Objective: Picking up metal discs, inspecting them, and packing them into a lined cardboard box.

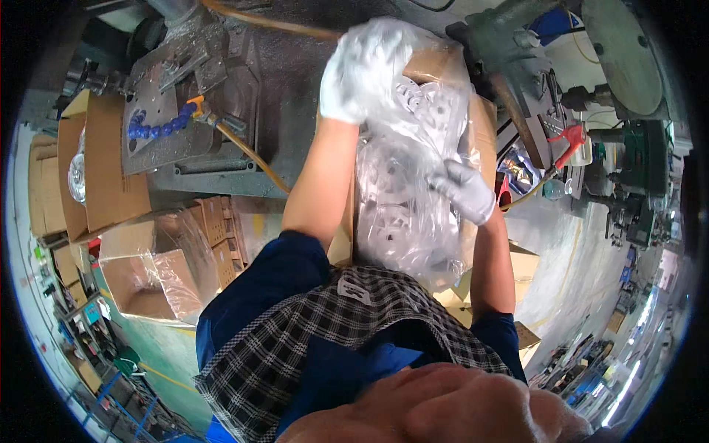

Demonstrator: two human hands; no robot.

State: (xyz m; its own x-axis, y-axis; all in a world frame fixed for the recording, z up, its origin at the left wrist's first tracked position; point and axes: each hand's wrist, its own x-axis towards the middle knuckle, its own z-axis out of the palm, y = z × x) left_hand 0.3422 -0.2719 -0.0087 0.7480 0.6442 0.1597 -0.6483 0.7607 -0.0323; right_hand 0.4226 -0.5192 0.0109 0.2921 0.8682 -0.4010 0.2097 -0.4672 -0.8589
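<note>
A long cardboard box [478, 148] stands in front of me, lined with a clear plastic bag [413, 244]. Through the film show several round, silvery metal parts [389, 230] with holes in them. My left hand [353, 81], in a white glove, is at the far left of the box, closed on the gathered film; its fingers are partly blurred and covered by plastic. On the right side my right hand [467, 193], in a pale grey glove, pinches the film over the parts. Folds in the plastic stretch between both hands.
A machine table with a blue jointed coolant hose [159, 124] lies to the left. Beside it stand a box holding a metal part [77, 177] and a plastic-lined carton [159, 269]. A red air gun [569, 144] and green machine [641, 181] are at the right.
</note>
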